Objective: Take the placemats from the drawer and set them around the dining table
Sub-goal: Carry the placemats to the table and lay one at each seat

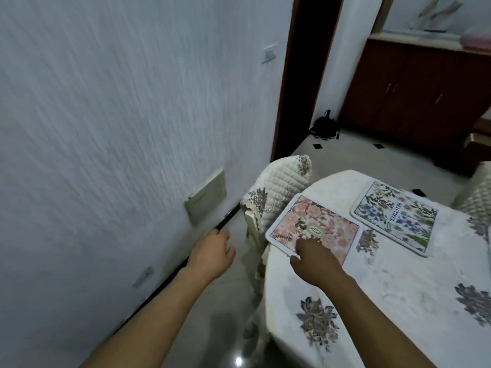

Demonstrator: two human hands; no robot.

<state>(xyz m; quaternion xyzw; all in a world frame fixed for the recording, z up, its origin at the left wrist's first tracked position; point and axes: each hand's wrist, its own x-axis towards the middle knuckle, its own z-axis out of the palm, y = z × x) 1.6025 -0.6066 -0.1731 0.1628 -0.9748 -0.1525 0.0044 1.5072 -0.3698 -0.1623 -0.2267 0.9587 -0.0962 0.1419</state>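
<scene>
A pink floral placemat (318,224) lies at the near left edge of the dining table (398,301), which wears a white cloth with grey flowers. My right hand (313,258) rests on the mat's near corner, fingers curled over its edge. Farther back lies a second placemat (396,216) with blue and green flowers, flat on the cloth. My left hand (212,253) hangs over the floor left of the table, holding nothing, fingers loosely apart.
A chair (279,192) with a quilted cream cover is tucked against the table's left side. The white wall (119,115) runs close along the left. A dark doorway (305,75) and a brown cabinet (414,96) stand beyond. Dark shoes (324,126) sit on the floor.
</scene>
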